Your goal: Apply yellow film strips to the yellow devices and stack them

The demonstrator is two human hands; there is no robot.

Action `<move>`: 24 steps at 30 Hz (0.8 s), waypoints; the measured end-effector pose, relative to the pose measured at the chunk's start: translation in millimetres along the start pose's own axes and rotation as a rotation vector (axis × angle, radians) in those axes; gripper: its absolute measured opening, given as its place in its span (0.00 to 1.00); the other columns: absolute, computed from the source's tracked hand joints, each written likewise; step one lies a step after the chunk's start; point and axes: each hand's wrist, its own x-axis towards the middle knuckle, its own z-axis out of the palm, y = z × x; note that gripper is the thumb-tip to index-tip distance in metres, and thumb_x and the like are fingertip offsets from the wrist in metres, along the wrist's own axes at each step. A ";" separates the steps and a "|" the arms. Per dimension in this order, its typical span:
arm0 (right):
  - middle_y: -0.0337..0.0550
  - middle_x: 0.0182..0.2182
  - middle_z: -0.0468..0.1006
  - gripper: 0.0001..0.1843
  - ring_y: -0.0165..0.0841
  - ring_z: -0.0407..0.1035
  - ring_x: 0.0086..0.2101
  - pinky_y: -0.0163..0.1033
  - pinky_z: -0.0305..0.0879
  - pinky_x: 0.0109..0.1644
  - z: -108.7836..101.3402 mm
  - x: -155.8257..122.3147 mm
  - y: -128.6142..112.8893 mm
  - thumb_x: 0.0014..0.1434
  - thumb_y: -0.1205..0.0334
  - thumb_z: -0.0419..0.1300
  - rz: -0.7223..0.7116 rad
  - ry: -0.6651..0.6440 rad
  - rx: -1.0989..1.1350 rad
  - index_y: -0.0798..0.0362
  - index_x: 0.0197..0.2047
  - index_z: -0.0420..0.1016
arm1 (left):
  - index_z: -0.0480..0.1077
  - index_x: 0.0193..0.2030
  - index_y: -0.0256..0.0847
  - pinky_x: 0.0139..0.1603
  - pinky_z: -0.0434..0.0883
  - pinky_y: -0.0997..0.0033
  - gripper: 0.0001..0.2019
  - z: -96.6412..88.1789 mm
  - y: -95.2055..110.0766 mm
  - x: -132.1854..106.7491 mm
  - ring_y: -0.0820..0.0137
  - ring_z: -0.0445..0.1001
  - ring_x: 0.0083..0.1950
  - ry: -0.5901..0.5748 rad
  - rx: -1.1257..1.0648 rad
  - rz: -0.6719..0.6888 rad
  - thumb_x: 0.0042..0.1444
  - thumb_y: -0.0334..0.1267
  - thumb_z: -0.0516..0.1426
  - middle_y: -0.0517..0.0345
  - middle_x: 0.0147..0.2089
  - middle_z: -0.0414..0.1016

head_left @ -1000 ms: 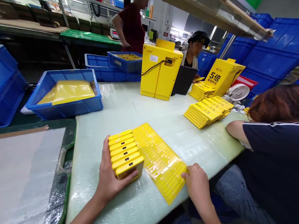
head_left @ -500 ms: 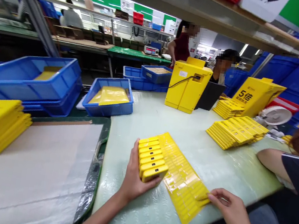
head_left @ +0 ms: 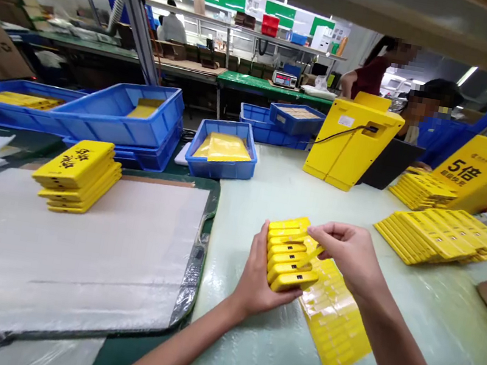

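Pale green plastic film covers the bench (head_left: 430, 317), where a yellow plastic sheet (head_left: 334, 323) lies just beside a stack of yellow power banks (head_left: 289, 258). The left hand (head_left: 261, 287) cups the stack from below, fingers curled around it to keep the row together, while the right hand (head_left: 345, 254) reaches across, fingers pinching a thin yellow strip (head_left: 312, 256).

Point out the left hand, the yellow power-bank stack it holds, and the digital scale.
left hand (head_left: 255, 284), head view, palm
yellow power-bank stack (head_left: 285, 268), head view, end faces
digital scale (head_left: 284, 78), head view, front
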 end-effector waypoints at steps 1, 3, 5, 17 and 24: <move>0.43 0.23 0.80 0.22 0.28 0.70 0.25 0.30 0.67 0.26 2.7 -0.4 -0.5 0.37 0.48 0.80 0.009 0.012 -0.018 0.58 0.25 0.82 | 0.31 0.83 0.46 0.80 0.57 0.34 0.70 0.2 0.1 -0.6 0.40 0.54 0.80 -0.003 0.000 -0.001 0.48 0.61 0.74 0.36 0.79 0.51; 0.43 0.22 0.78 0.21 0.28 0.69 0.24 0.31 0.65 0.25 5.2 -2.4 -1.6 0.38 0.48 0.78 0.022 0.021 -0.049 0.58 0.23 0.80 | 0.31 0.83 0.47 0.80 0.56 0.33 0.70 0.6 0.0 -2.2 0.40 0.54 0.80 -0.007 -0.009 -0.003 0.48 0.61 0.74 0.37 0.80 0.49; 0.42 0.21 0.78 0.21 0.28 0.68 0.23 0.31 0.64 0.25 7.8 -4.4 -4.1 0.38 0.48 0.76 0.034 0.004 -0.069 0.57 0.23 0.79 | 0.30 0.83 0.47 0.80 0.57 0.32 0.70 1.0 -0.4 -3.6 0.40 0.55 0.79 -0.009 -0.019 -0.002 0.48 0.61 0.74 0.37 0.79 0.50; 0.41 0.20 0.77 0.11 0.32 0.68 0.24 0.36 0.62 0.28 17.2 5.6 -8.0 0.45 0.55 0.67 -0.060 -0.108 -0.379 0.54 0.21 0.76 | 0.29 0.83 0.46 0.79 0.57 0.30 0.71 2.7 -1.3 -4.9 0.39 0.55 0.79 -0.013 0.013 -0.012 0.47 0.61 0.75 0.36 0.78 0.51; 0.45 0.21 0.77 0.17 0.34 0.68 0.26 0.40 0.57 0.30 -7.0 13.8 -23.3 0.56 0.55 0.67 -0.209 -0.201 -0.877 0.54 0.20 0.79 | 0.30 0.82 0.46 0.78 0.57 0.30 0.69 2.2 -1.0 -4.8 0.39 0.56 0.79 -0.025 0.011 0.004 0.49 0.63 0.73 0.36 0.78 0.51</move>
